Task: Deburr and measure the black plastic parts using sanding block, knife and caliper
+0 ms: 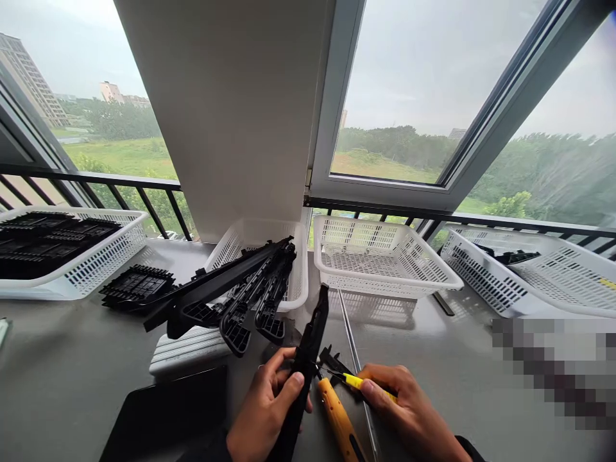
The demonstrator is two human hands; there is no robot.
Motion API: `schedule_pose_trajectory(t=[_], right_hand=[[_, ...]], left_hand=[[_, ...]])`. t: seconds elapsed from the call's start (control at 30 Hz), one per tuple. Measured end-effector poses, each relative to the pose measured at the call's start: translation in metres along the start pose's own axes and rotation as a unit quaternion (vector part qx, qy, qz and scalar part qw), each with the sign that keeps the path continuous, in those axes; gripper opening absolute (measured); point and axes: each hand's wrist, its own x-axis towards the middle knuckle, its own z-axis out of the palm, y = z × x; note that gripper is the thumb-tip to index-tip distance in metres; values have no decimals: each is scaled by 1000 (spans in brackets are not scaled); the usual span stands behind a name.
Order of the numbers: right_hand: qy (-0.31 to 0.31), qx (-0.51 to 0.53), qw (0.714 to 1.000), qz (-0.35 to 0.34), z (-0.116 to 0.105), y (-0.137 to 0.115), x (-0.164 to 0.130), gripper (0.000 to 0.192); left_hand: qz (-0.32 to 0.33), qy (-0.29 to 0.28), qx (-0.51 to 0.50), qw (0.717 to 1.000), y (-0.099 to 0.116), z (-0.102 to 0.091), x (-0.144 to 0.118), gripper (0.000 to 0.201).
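Observation:
My left hand point(267, 407) grips a long black plastic part point(310, 346) that stands tilted, its top end near the white baskets. My right hand point(409, 414) holds a small yellow-handled cutting tool point(359, 382), its black tip touching the part's lower section. An orange-handled tool point(339, 423) lies on the table between my hands. Several more long black parts point(240, 289) stick out of a white basket point(296, 269) just beyond my left hand.
An empty white basket point(385, 260) stands centre right, another point(529, 273) with a black piece at far right. A basket of flat black grids point(62, 247) sits at left, a loose grid point(137, 285) beside it. A dark tray point(168, 410) lies near left.

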Motion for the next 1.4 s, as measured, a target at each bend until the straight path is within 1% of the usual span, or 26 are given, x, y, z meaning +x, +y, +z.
schedule_pose_trajectory(t=[0.1, 0.17, 0.23, 0.37, 0.43, 0.53, 0.67, 0.73, 0.83, 0.9, 0.97, 1.03, 1.1, 1.13, 1.2, 1.27, 1.3, 1.4], right_hand=[[17, 13, 1000, -11, 7, 8, -2, 63], [16, 34, 999, -11, 11, 15, 0, 65], [9, 53, 999, -10, 13, 19, 2, 67], [-12, 54, 998, -3, 10, 12, 5, 67], [-8, 51, 999, 1, 8, 6, 5, 66], [-6, 50, 999, -2, 5, -3, 4, 66], [-37, 40, 998, -13, 4, -6, 5, 64], [-21, 40, 999, -16, 1, -4, 5, 63], [46, 53, 997, -10, -5, 2, 6, 63], [74, 55, 996, -4, -9, 5, 7, 62], [75, 53, 996, -6, -12, 6, 7, 62], [53, 51, 997, -18, -13, 7, 7, 61], [34, 48, 998, -24, -14, 8, 7, 60], [36, 51, 998, -23, -15, 10, 7, 60], [63, 64, 996, -16, -17, 14, 6, 63], [91, 71, 993, -15, -17, 16, 5, 65], [93, 65, 993, -18, -16, 16, 5, 65], [70, 26, 997, -27, -10, 13, 4, 62]], left_hand=[[-8, -27, -11, 1000, 1, 4, -3, 81], [-17, -40, -11, 999, 2, 7, -5, 76], [-18, -38, -9, 999, 3, 8, -6, 73], [-3, -50, -14, 999, -1, 6, -6, 69], [9, -58, -18, 998, -2, 4, -4, 68], [6, -49, -15, 999, -2, 1, -1, 77], [-6, -45, 3, 999, 0, -1, 0, 90], [-8, -49, 2, 999, 1, -1, -1, 93], [-15, -70, 4, 997, 1, 1, -3, 95], [-19, -87, 11, 996, 1, 3, -4, 99], [-17, -90, 14, 996, 1, 3, -5, 103], [-13, -88, 13, 996, 0, 1, -7, 101], [-5, -79, 8, 997, -2, -2, -8, 96], [4, -74, 5, 997, -4, -4, -9, 92], [34, -66, 5, 997, -6, -7, -11, 86], [71, -73, 17, 995, -6, -9, -11, 81], [87, -81, 23, 993, -7, -9, -12, 80], [115, -95, 31, 988, -7, -8, -11, 83]])
